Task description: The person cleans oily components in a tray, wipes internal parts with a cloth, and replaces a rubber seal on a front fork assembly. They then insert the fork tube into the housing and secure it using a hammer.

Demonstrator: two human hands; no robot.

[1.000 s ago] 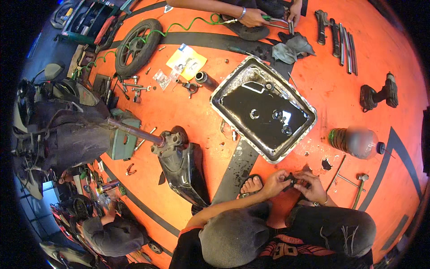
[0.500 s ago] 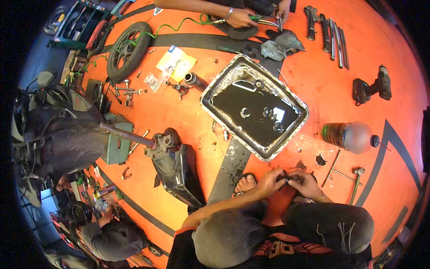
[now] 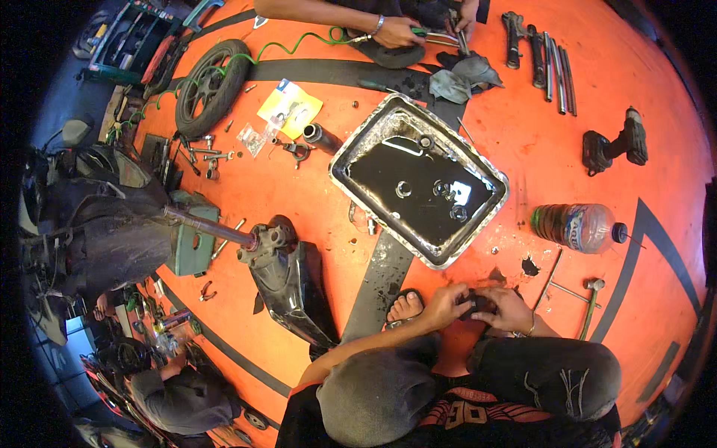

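Observation:
My left hand (image 3: 446, 306) and my right hand (image 3: 509, 312) meet above the floor between my knees, fingers closed round a small dark part (image 3: 479, 304). Its shape is mostly hidden by my fingers, and I cannot make out its kind. Just beyond my hands, a metal tray (image 3: 351, 196) holds dark oily liquid with several small ring-like parts in it. My left foot (image 3: 405, 307), in a sandal, is beside my left hand. To the right of my right hand lie a T-handle wrench (image 3: 550, 278) and a hammer (image 3: 592, 299).
A bottle of dark liquid (image 3: 590, 228) and a cordless drill (image 3: 617, 146) lie to the right. Opposite, a co-worker's hand (image 3: 399, 33) holds a green-handled air gun near a metal tube. A wheel (image 3: 239, 78) and a motorcycle fork assembly (image 3: 287, 276) are on the left.
The dark part has turned between my hands, and my right fingers now lie across it. The whole view has shifted slightly. The co-worker's hands have moved a little.

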